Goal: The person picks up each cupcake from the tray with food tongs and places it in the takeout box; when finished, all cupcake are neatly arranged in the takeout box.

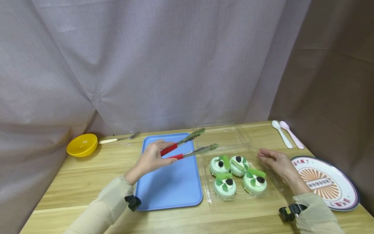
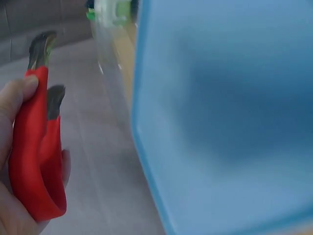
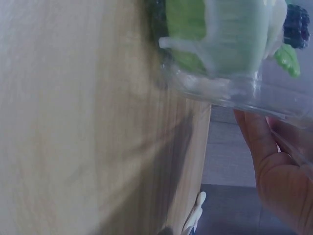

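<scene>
My left hand [image 1: 154, 156] grips metal tongs [image 1: 172, 150] by their red handles above a blue tray [image 1: 166, 191]. The arms of the tongs are spread, their tips pointing right with nothing between them. In the left wrist view, the thumb lies on one red handle [image 2: 30, 142]. Several pale green round cakes [image 1: 255, 182], topped with a dark berry and green leaves, sit in a clear plastic box [image 1: 239, 201] with its lid [image 1: 222, 135] folded back. My right hand [image 1: 276, 161] is at the box's right side, fingers extended; whether they touch the wall I cannot tell.
A yellow bowl [image 1: 82, 145] and a fork [image 1: 117, 140] with a cream handle lie at the back left. Two spoons, one white [image 1: 282, 135] and one pink [image 1: 292, 135], rest at the back right. An oval patterned plate [image 1: 346, 185] stands right of my right hand. Grey curtains [image 1: 175, 65] hang behind.
</scene>
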Demonstrator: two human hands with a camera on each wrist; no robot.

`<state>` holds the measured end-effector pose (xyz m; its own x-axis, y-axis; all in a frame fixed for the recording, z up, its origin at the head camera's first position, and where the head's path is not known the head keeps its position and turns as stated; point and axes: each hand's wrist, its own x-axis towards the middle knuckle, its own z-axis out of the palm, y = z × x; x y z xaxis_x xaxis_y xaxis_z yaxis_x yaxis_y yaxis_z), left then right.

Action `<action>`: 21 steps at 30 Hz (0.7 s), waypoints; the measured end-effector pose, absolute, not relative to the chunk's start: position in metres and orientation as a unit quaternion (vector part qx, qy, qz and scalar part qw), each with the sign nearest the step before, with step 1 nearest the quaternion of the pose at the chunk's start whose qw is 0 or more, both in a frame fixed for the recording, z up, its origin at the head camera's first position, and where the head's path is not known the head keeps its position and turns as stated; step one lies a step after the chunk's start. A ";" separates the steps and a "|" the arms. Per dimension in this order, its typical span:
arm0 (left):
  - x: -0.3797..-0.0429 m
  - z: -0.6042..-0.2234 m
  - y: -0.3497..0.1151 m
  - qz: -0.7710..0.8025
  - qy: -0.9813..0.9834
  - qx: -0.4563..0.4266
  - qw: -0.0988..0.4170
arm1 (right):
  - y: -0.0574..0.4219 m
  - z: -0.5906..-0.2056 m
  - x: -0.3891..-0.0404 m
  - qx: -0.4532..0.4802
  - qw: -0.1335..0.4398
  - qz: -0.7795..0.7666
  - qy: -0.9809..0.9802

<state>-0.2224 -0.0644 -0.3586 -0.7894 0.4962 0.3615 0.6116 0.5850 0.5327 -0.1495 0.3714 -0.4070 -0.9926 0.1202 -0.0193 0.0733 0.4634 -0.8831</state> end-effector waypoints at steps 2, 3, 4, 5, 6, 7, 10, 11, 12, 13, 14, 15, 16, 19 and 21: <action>-0.221 -0.363 -0.084 -0.346 -0.894 -0.271 0.091 | 0.370 -0.408 -0.151 -0.057 0.018 0.514 -0.856; -0.221 -0.365 -0.095 -0.351 -0.898 -0.248 0.093 | 0.370 -0.408 -0.151 -0.057 0.017 0.513 -0.856; -0.221 -0.368 -0.106 -0.358 -0.901 -0.226 0.093 | 0.371 -0.408 -0.151 -0.059 0.016 0.513 -0.856; -0.220 -0.370 -0.117 -0.364 -0.904 -0.203 0.095 | 0.371 -0.409 -0.150 -0.060 0.016 0.511 -0.857; -0.219 -0.373 -0.129 -0.368 -0.907 -0.182 0.096 | 0.372 -0.409 -0.150 -0.061 0.017 0.510 -0.858; -0.217 -0.376 -0.141 -0.370 -0.909 -0.164 0.101 | 0.372 -0.409 -0.150 -0.062 0.015 0.511 -0.857; -0.212 -0.384 -0.177 -0.363 -0.918 -0.111 0.115 | 0.374 -0.410 -0.149 -0.063 0.013 0.511 -0.857; -0.209 -0.387 -0.188 -0.356 -0.922 -0.097 0.121 | 0.375 -0.410 -0.149 -0.063 0.013 0.512 -0.857; -0.207 -0.390 -0.198 -0.352 -0.924 -0.083 0.123 | 0.375 -0.411 -0.148 -0.062 0.012 0.514 -0.856; -0.204 -0.393 -0.206 -0.347 -0.927 -0.069 0.124 | 0.376 -0.411 -0.148 -0.060 0.012 0.514 -0.856; -0.202 -0.396 -0.215 -0.343 -0.930 -0.054 0.121 | 0.377 -0.411 -0.148 -0.059 0.013 0.514 -0.856; -0.199 -0.398 -0.222 -0.341 -0.932 -0.041 0.115 | 0.378 -0.411 -0.147 -0.060 0.015 0.512 -0.857; -0.195 -0.400 -0.229 -0.339 -0.934 -0.026 0.106 | 0.378 -0.411 -0.147 -0.061 0.016 0.511 -0.857; -0.184 -0.404 -0.245 -0.336 -0.938 0.012 0.086 | 0.377 -0.411 -0.149 -0.056 0.014 0.514 -0.856; -0.177 -0.406 -0.253 -0.326 -0.941 0.032 0.082 | 0.375 -0.411 -0.152 -0.052 0.011 0.520 -0.853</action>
<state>-0.1766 -0.2532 -0.4058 -0.9846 -0.1137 0.1326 -0.0074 0.7853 0.6191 -0.1516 0.3752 -0.4106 -0.9944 0.0998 -0.0358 0.0776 0.4545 -0.8874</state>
